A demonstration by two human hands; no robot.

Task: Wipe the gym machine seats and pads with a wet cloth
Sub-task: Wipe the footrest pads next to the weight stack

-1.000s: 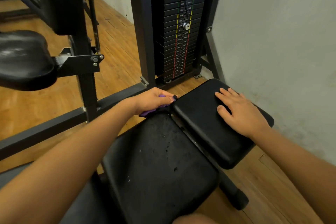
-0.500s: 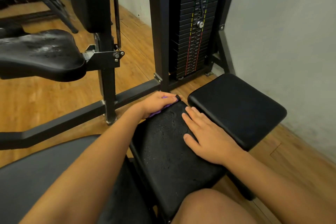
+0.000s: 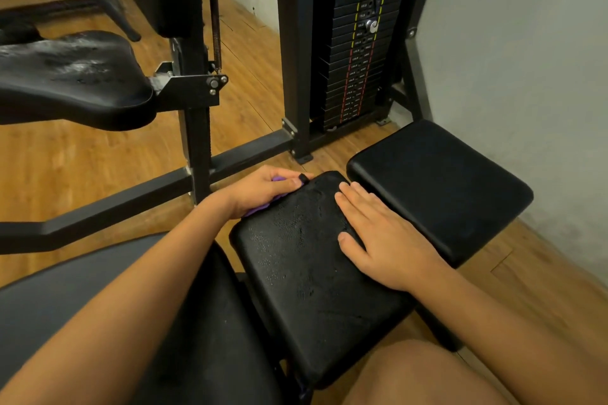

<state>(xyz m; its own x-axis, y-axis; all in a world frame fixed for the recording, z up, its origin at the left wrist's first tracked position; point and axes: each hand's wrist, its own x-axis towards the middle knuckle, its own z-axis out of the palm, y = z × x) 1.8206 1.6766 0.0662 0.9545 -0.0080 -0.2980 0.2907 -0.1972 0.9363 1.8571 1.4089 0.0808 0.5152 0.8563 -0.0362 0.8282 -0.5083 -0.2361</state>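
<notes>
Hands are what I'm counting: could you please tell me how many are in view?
2. The left hand grips the purple cloth at the near pad, far-left edge; the right hand lies flat on that pad's right side. None seems hidden.

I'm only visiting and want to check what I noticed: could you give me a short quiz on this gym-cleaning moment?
1. True or false: the right hand holds the cloth.
2. What colour is the cloth? A white, B purple, C yellow.
3. Which hand rests flat on the worn pad?

Key: 1 false, the left hand grips it at the pad's edge; 2 B; 3 the right hand.
</notes>
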